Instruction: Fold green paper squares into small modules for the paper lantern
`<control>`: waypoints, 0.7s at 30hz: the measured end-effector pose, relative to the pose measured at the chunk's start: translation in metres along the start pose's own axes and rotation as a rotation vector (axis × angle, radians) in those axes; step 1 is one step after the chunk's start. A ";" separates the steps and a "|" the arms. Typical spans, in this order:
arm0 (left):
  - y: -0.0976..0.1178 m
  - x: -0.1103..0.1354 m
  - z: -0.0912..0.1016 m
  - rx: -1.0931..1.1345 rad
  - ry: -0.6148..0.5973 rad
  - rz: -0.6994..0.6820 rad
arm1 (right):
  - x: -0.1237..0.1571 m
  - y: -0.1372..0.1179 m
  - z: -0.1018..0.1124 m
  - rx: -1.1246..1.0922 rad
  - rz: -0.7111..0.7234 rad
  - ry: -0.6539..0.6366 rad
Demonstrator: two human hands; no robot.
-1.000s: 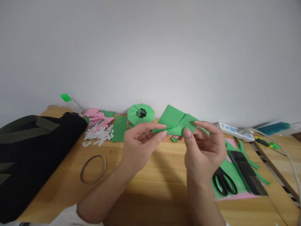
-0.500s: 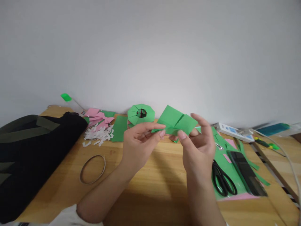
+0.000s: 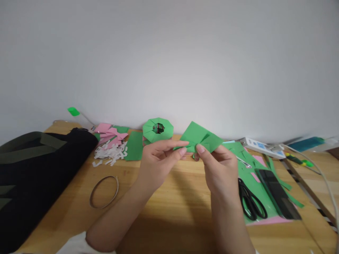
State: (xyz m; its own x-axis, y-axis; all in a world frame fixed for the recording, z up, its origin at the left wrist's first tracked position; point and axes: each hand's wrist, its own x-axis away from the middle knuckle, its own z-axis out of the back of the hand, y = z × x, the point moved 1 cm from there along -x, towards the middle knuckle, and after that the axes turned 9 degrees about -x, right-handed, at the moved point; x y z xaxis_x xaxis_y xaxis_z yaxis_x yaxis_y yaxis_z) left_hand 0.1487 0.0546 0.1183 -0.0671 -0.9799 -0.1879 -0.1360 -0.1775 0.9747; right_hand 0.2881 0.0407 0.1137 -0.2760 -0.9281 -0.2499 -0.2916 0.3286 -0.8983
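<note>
A piece of folded green paper [image 3: 194, 131] is held up above the table, with creases and overlapping flaps along its lower edge. My left hand [image 3: 159, 158] pinches its left corner between thumb and fingers. With the thumb pressed on the lower middle flap, my right hand [image 3: 221, 167] grips the paper from the right, its fingers mostly hidden behind. Just behind my left hand stands a green ring-shaped paper piece [image 3: 148, 129] with a many-sided rim and a hole in the middle; some pink shows beneath it.
Scissors [image 3: 250, 203] and a dark phone [image 3: 275, 194] lie on green sheets at right, near a power strip [image 3: 262, 147]. Left are white paper scraps [image 3: 112, 151], pink paper pieces [image 3: 107, 132], a thin ring [image 3: 92, 192] and a black bag [image 3: 50, 169]. A wall stands behind.
My right thumb has shifted left along the lower flap, and my right fingers have curled in behind the paper. The paper's right side has tilted and its flap is folded differently.
</note>
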 end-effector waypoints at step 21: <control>0.000 -0.004 -0.001 0.071 -0.147 0.171 | -0.003 -0.001 0.004 -0.012 0.028 0.087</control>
State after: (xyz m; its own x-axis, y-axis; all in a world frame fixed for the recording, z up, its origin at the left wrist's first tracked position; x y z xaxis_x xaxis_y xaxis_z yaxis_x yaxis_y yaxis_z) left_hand 0.1504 0.0585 0.1194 -0.2380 -0.9704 -0.0419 -0.1791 0.0014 0.9838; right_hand 0.2925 0.0426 0.1138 -0.3627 -0.8999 -0.2421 -0.2935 0.3568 -0.8868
